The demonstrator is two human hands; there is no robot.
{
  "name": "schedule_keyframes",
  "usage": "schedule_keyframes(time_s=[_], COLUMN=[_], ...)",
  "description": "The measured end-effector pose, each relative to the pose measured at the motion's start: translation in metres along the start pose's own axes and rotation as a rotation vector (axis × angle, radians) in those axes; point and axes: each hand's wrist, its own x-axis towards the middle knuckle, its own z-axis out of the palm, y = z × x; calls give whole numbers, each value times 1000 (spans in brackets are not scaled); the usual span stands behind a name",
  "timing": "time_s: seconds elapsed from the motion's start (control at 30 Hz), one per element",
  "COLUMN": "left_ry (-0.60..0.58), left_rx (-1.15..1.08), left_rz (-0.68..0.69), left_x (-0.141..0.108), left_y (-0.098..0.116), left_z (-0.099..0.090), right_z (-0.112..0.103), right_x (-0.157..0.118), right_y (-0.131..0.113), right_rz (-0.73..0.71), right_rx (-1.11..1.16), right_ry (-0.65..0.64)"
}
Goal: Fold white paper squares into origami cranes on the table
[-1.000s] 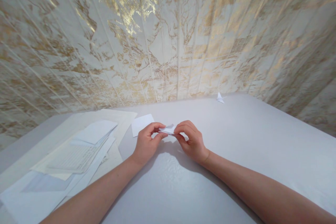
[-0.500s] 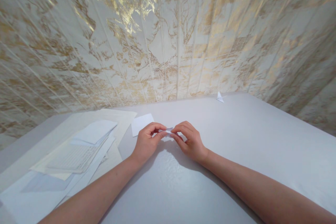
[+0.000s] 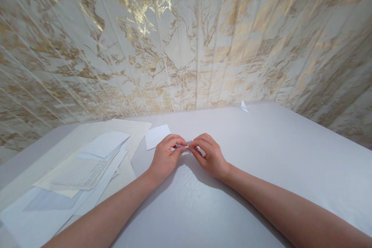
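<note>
As the left hand [image 3: 165, 157] and right hand [image 3: 211, 155] pinch a paper [image 3: 186, 152], thumbs closed against fingers, it should prove light, crisp and easily creased, best held by its edges. It lies between the fingertips, mostly hidden; a sheet [image 3: 157, 136] rests beyond the left hand.

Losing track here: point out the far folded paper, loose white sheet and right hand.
Far folded paper [image 3: 243, 107], head view: its middle.
Loose white sheet [image 3: 157, 136], head view: its upper face.
Right hand [image 3: 213, 157], head view: its back.
</note>
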Motion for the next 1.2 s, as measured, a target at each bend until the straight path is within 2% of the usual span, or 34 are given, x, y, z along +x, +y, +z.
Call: schedule_keyframes(time_s=[0.37, 0.47, 0.57, 0.7, 0.8, 0.9, 1.1, 1.2], left_ry=[64, 93, 112, 131, -4, -90, -58, -61], left_rx=[148, 142, 46, -345, -669, -783, -844, -914], left_rz=[155, 159, 57, -298, -540, -618, -697, -682], left_x=[-1, 0, 0, 0, -1, -2, -3, -3], left_y=[1, 2, 3, 4, 6, 7, 10, 13], left_z=[-6, -7, -6, 2, 7, 10, 9, 9], right_z=[-2, -2, -2, -1, -1, -1, -2, -2], right_x=[2, 3, 3, 3, 4, 4, 3, 2], right_y=[-1, -1, -1, -1, 0, 0, 0, 2], right_rz=[-63, -72, -89, -80, -62, -87, -158, -178], right_rx=[-59, -65, -51, -13, 7, -7, -96, -139], right_ry=[0, 8, 46, 126, 166, 167, 117, 93])
